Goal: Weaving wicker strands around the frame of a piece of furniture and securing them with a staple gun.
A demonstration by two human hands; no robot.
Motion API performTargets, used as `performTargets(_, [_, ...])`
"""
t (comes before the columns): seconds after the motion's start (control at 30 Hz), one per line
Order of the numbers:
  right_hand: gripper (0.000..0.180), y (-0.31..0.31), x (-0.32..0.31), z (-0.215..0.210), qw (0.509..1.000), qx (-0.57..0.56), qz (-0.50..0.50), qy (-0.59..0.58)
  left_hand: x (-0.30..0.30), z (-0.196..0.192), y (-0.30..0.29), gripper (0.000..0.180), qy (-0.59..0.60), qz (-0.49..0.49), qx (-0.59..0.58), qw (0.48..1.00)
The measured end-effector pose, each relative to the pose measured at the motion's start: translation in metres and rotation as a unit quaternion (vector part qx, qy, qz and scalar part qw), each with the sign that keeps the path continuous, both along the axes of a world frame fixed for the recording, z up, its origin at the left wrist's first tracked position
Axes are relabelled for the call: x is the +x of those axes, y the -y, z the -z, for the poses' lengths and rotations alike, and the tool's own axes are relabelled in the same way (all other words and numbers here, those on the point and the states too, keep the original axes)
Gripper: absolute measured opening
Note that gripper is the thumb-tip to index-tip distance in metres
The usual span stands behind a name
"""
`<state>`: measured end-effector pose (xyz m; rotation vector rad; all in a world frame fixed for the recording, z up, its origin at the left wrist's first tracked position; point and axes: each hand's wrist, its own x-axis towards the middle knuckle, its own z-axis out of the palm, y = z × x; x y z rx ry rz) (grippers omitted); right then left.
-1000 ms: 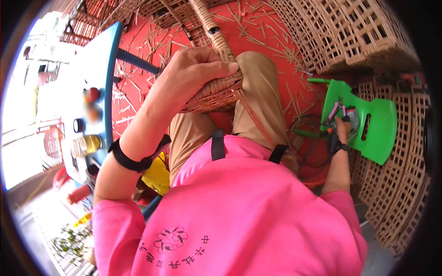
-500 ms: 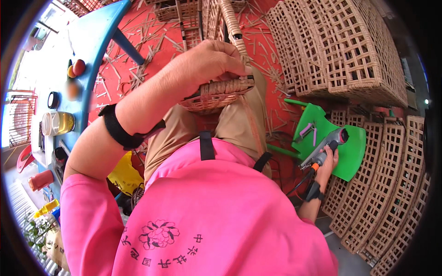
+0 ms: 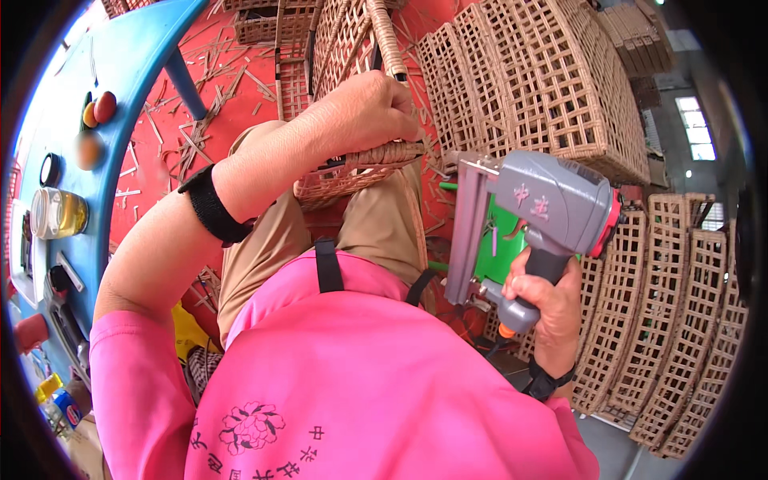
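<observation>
My left hand reaches across over my knees, its fingers closed at the wrapped edge of a woven basket frame. Most of its fingertips are hidden behind the back of the hand. A flat wicker strip hangs down from that edge along my right thigh. On the right, my right hand grips the handle of a grey nail gun, raised upright with an orange fitting and a black hose at its lower end. The gun's nose points toward the basket frame but stays apart from it.
A green stool stands behind the nail gun, with a purple-handled tool on it. Stacked woven panels rise at the right; more panels stand below. A blue table at the left holds a jar and fruit. Cut strips litter the red floor.
My right hand has lifted the nail gun from beside the green stool, up and closer to the head camera. The left hand stays at the basket edge; the whole view has shifted.
</observation>
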<state>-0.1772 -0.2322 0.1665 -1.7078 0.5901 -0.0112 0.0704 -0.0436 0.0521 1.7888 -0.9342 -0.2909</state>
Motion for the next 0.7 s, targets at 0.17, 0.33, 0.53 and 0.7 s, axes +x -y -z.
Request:
performTargets(0.17, [0.047,-0.027,0.007,-0.005,0.999,-0.038,-0.009,-0.036,0.0,-0.007,-0.007,0.022,-0.036,0.021,0.0,0.999])
performTargets(0.33, [0.038,-0.029,0.01,-0.001,0.999,-0.014,-0.023,-0.045,0.001,0.001,-0.003,0.021,0.001,0.009,-0.002,1.0])
performTargets(0.53, [0.04,-0.024,0.011,0.008,0.999,-0.01,-0.024,-0.032,0.0,0.002,-0.001,0.019,0.001,0.007,0.007,1.0])
performTargets(0.7, [0.046,-0.026,0.012,0.012,0.999,-0.024,-0.013,-0.031,-0.001,0.002,-0.002,0.019,-0.015,0.005,0.007,1.0])
